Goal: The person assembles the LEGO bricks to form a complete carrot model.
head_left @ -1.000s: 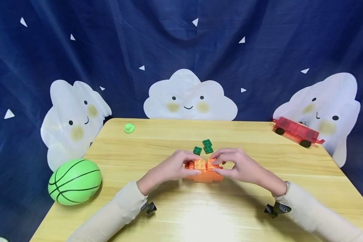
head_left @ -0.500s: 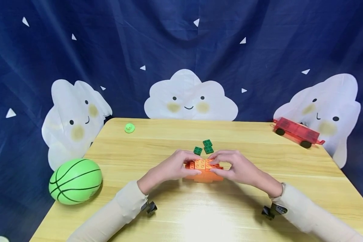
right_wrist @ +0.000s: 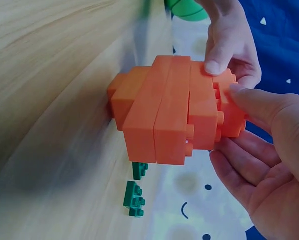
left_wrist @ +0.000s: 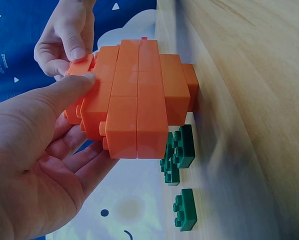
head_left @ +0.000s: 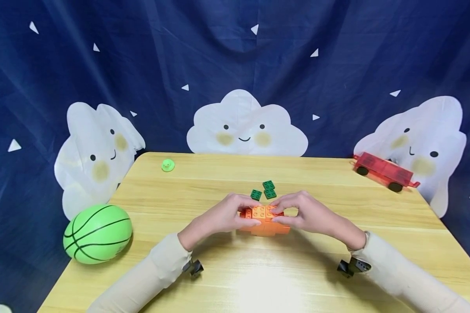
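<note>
A layered build of orange toy bricks (head_left: 264,229) stands on the table, widest at its middle layers in both wrist views. Two lighter orange bricks top it side by side, studs up. My left hand (head_left: 229,213) grips the build's upper left end, thumb in front and fingers behind. At the upper right, my right hand (head_left: 305,211) pinches the right top brick (right_wrist: 232,112) between thumb and fingers. That brick lies against the left top brick (head_left: 259,211). Just behind the build lie green bricks: a single one (head_left: 256,194) and an overlapping pair (head_left: 269,189).
A green ball with black lines (head_left: 98,234) sits at the table's left edge. Toward the back left is a small green duck (head_left: 167,165). A translucent red toy wagon (head_left: 385,170) stands at the back right. Behind the table (head_left: 203,174) hangs a blue cloud-print curtain (head_left: 219,52).
My right hand has moved slightly left with the right top brick, and the gap between the two top bricks has closed. My left hand has kept its hold.
</note>
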The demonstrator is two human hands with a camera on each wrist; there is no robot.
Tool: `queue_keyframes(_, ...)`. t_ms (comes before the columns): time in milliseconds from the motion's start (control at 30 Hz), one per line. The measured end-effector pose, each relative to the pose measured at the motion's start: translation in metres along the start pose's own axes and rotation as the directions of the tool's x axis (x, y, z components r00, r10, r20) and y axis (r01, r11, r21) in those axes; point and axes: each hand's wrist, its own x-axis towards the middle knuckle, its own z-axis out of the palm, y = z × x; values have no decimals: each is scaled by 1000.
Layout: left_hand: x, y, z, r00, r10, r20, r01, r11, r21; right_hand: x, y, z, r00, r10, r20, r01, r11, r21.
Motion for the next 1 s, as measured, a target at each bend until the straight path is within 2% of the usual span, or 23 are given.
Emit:
queue_keyframes(233,-1,-1,-1,1000,2,14,-2,1000,-1,3,0,0,999,-10,46,10,1000,1)
queue_keyframes(533,0,0,-3,1000,8,11,-8,1000,7,4,-1,-1,996,-76,40,77,997,-20)
queue_keyframes(1000,0,-3,1,1000,4,8,-4,1000,-21,2,-1,1,994,-104,28,104,994,-15)
